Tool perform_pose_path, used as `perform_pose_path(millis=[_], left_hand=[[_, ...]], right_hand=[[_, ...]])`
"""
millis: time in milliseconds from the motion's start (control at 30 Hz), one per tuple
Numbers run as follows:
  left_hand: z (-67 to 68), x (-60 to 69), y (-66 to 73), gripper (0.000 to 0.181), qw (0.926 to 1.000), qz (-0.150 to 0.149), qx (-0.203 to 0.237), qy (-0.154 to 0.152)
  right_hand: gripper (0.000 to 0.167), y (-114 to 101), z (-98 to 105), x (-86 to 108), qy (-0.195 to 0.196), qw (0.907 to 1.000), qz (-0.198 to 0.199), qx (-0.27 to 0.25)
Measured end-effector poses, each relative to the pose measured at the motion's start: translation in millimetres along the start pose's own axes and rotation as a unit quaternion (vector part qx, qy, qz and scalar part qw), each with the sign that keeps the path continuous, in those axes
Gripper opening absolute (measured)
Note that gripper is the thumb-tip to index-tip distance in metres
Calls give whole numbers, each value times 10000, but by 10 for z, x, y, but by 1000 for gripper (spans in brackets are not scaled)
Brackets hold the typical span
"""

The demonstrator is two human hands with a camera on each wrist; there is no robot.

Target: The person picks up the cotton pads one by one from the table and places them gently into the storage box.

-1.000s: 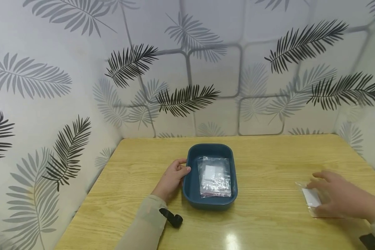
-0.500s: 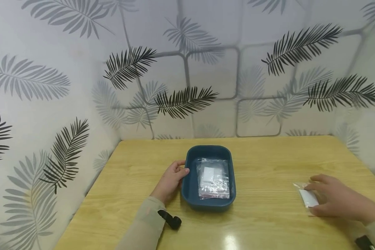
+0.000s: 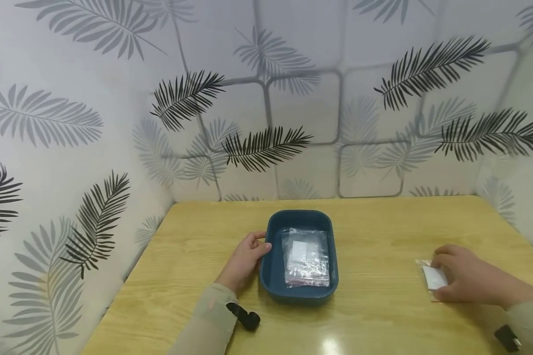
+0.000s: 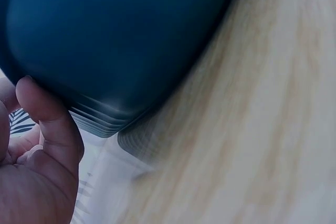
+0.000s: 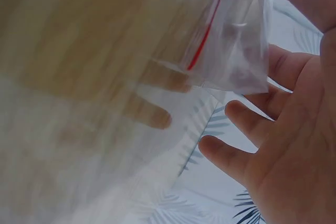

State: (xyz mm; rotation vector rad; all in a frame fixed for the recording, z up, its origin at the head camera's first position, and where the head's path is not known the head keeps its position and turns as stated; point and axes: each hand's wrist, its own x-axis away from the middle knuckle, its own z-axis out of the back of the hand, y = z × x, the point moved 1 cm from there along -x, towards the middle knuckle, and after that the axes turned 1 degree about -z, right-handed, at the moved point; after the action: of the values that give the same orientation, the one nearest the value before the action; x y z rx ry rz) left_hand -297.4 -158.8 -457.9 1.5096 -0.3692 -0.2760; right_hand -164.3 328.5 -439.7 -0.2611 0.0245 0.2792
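My left hand [image 3: 244, 260] grips the left rim of a dark blue plastic tray [image 3: 273, 271], thumb on the rim and fingers outside the wall. The left wrist view shows the thumb [image 4: 44, 108] against the tray wall [image 4: 115, 40]. In the tray lie several clear zip-lock bags [image 3: 308, 259], stacked, the top one with a white label. At the right my right hand [image 3: 464, 276] pinches a single zip-lock bag [image 3: 434, 277] with a white patch, low over the table. In the right wrist view this bag [image 5: 236, 51] shows a red zip line; its other fingers are spread.
The light wooden table [image 3: 382, 325] carries the tray near its middle. Behind and to the left stand walls [image 3: 302, 108] with a leaf pattern. Black straps with small devices sit on both sleeves.
My right hand has shifted slightly left with the zip-lock bag, and its fingers have come in closer over it. The left hand and tray stay put; the head view moves a little.
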Motion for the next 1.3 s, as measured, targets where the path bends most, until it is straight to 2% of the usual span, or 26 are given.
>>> perform_pose_path(millis=[200,367,600,900,1300], left_hand=[[5,31,-24,48,10000,-28,-29,18],[11,9,-35,47,9999,-74,-118,47],[-8,7,-53,46,9999,-63,-106,16],[-9,21,-25,43,9999,-15,-73,143],[-16,7,-32,46,10000,-44,21,85]], right_hand=[[42,-85,-60,-117,263,9990,323,150],[46,-162,-75,-216,483,9974,492,203],[47,-296,-62,-299,447,9975,545,108],[40,-672,91,-551,632,9940,867,-211],[41,-1202,330,-911,472,9939,742,-667]])
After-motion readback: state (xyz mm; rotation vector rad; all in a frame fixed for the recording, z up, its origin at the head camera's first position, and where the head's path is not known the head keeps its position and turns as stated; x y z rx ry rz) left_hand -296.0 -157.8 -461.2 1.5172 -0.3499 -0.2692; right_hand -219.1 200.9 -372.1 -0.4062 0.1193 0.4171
